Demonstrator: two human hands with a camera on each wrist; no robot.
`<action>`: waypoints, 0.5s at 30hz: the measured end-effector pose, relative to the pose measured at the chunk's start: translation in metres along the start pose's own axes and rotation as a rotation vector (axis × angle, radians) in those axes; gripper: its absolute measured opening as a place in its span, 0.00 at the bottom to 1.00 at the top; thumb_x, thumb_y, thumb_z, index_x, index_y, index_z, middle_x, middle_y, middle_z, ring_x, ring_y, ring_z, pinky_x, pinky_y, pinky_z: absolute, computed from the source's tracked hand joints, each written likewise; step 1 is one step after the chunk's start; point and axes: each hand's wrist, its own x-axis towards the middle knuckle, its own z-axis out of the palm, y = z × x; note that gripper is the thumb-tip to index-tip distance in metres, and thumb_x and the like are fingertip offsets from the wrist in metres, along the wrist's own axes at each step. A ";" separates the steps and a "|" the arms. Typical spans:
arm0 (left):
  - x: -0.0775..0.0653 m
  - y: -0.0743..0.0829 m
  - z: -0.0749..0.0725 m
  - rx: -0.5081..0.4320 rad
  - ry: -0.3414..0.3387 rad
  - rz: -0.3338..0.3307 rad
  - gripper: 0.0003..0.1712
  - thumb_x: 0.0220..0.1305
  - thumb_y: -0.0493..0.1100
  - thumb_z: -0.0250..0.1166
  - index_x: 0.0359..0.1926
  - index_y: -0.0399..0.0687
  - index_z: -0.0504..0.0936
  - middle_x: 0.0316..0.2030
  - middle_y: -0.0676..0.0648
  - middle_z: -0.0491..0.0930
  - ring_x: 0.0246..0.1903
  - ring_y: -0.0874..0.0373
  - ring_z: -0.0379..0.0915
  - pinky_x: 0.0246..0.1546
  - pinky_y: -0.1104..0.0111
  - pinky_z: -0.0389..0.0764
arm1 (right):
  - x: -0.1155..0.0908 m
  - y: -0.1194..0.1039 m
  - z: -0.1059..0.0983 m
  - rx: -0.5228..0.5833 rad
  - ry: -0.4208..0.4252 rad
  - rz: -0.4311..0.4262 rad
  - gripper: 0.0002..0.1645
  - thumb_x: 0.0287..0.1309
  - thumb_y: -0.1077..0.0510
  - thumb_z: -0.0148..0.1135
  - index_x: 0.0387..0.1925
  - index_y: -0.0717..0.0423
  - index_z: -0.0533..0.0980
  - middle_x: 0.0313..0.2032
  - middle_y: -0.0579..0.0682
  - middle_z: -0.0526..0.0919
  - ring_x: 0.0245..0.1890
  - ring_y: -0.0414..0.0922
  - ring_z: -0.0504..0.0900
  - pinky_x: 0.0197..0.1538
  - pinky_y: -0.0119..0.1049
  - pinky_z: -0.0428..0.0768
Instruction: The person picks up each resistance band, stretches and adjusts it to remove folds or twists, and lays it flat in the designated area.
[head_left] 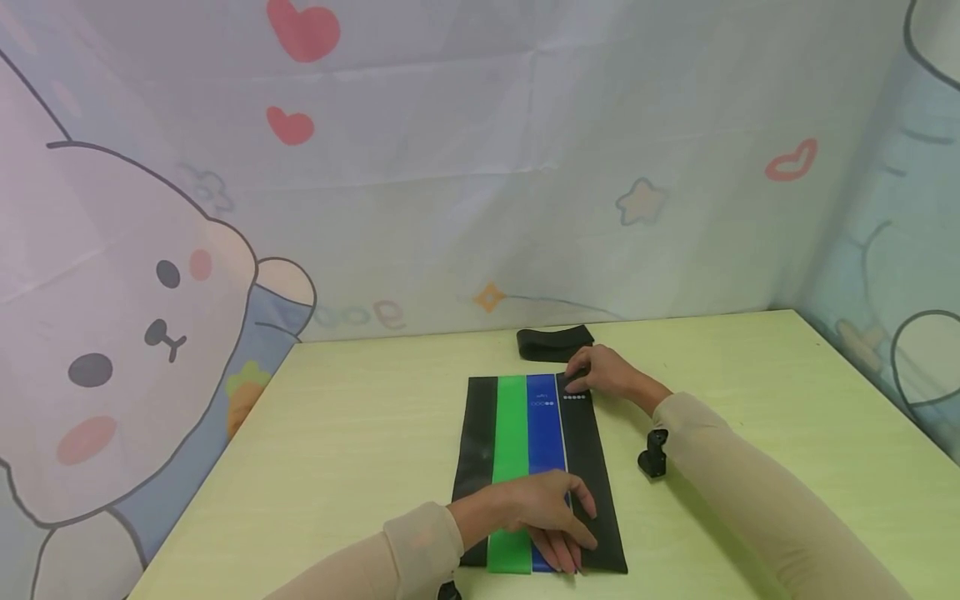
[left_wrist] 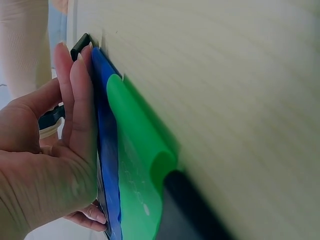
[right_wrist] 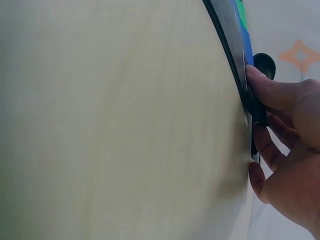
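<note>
Bands (head_left: pixel 512 446), four in number and flat, lie side by side on the pale table (head_left: pixel 360 450) before the wearer, running from the near side toward the back. From left to right they are a left black band (head_left: pixel 477 437), a green band (head_left: pixel 512 408), a blue band (head_left: pixel 546 442) and a right black band (head_left: pixel 587 462). Pale dots mark the far part of the blue and right black bands.

The right hand (head_left: pixel 609 372) pinches the far end of the right black band, thumb on its upper face and fingers at its edge, as the right wrist view shows. The left hand (head_left: pixel 542 502) reaches across the near part of the set, its fingers extended over the blue and right black bands; whether the fingertips press firmly cannot be told. In the left wrist view, the near end of the green band forms a rounded fold.

Behind the set, near the right hand, rests a folded black band (head_left: pixel 553 344). A printed cloth (head_left: pixel 450 225) with hearts and a cartoon animal stands beyond the table.
</note>
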 end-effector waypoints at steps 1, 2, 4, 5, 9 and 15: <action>0.000 0.000 0.000 0.005 0.002 0.002 0.11 0.64 0.31 0.67 0.45 0.44 0.76 0.20 0.43 0.83 0.14 0.58 0.79 0.15 0.69 0.81 | 0.000 -0.001 -0.001 -0.002 -0.003 0.003 0.10 0.54 0.60 0.75 0.38 0.61 0.86 0.47 0.56 0.82 0.54 0.58 0.76 0.58 0.54 0.74; 0.000 0.000 0.000 0.006 0.000 0.000 0.11 0.64 0.31 0.67 0.45 0.44 0.76 0.20 0.43 0.83 0.14 0.58 0.79 0.15 0.69 0.80 | -0.001 -0.001 -0.001 -0.004 -0.007 0.003 0.10 0.54 0.60 0.75 0.38 0.61 0.86 0.47 0.57 0.82 0.54 0.58 0.76 0.58 0.54 0.74; 0.000 0.001 0.000 0.016 -0.001 -0.001 0.11 0.64 0.31 0.67 0.45 0.44 0.76 0.21 0.43 0.83 0.14 0.58 0.79 0.15 0.69 0.80 | -0.001 -0.002 -0.002 -0.007 -0.014 -0.003 0.10 0.55 0.60 0.74 0.38 0.61 0.86 0.48 0.57 0.82 0.54 0.58 0.76 0.58 0.54 0.74; 0.000 0.001 0.000 0.021 -0.002 -0.002 0.11 0.65 0.32 0.67 0.45 0.44 0.76 0.21 0.43 0.83 0.14 0.59 0.79 0.15 0.69 0.80 | -0.001 -0.002 -0.002 -0.010 -0.017 -0.006 0.10 0.55 0.60 0.74 0.38 0.61 0.86 0.48 0.57 0.82 0.53 0.58 0.76 0.57 0.54 0.74; -0.001 0.002 0.000 0.052 0.004 0.002 0.11 0.64 0.32 0.67 0.44 0.44 0.76 0.21 0.41 0.84 0.14 0.59 0.79 0.15 0.68 0.80 | 0.000 -0.002 -0.002 -0.013 -0.030 -0.017 0.10 0.56 0.59 0.74 0.38 0.60 0.85 0.48 0.57 0.81 0.53 0.57 0.76 0.57 0.54 0.74; 0.000 0.002 0.001 0.055 -0.003 0.006 0.11 0.64 0.32 0.67 0.45 0.44 0.76 0.22 0.40 0.84 0.14 0.58 0.79 0.15 0.68 0.81 | 0.001 0.000 -0.002 -0.042 -0.034 -0.016 0.10 0.56 0.58 0.74 0.38 0.59 0.85 0.48 0.56 0.81 0.53 0.57 0.77 0.58 0.54 0.74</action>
